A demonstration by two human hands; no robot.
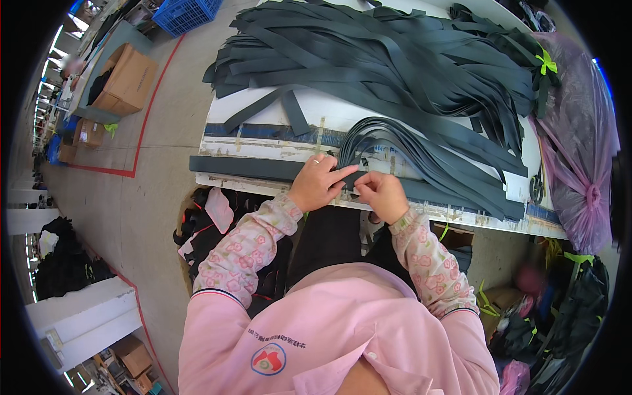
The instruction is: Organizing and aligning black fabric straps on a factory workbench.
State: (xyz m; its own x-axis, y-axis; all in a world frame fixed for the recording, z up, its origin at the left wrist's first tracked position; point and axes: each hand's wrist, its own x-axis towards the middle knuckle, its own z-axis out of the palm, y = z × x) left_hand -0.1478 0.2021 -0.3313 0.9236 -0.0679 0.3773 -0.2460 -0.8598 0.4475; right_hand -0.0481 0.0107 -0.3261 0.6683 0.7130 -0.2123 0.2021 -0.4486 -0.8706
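Observation:
A long dark grey strap [250, 168] lies along the table's near edge. My left hand [317, 184], with a ring on one finger, rests on this strap, its index finger stretched to the right and its thumb closed toward it, the strap between them. Beside it my right hand [387, 196] is pinched at the strap's near edge; whatever small thing sits between its fingertips is too small to name. Just beyond both hands, a bundle of looped dark straps [401, 148] curves over to the right.
A large heap of dark straps [368, 59] covers the table's far part. Scissors [538, 187] lie at the right edge, beside a tied pink plastic bag [579, 151]. Dark garments [224, 214] lie below the table's left side. Cardboard boxes [128, 79] stand at far left.

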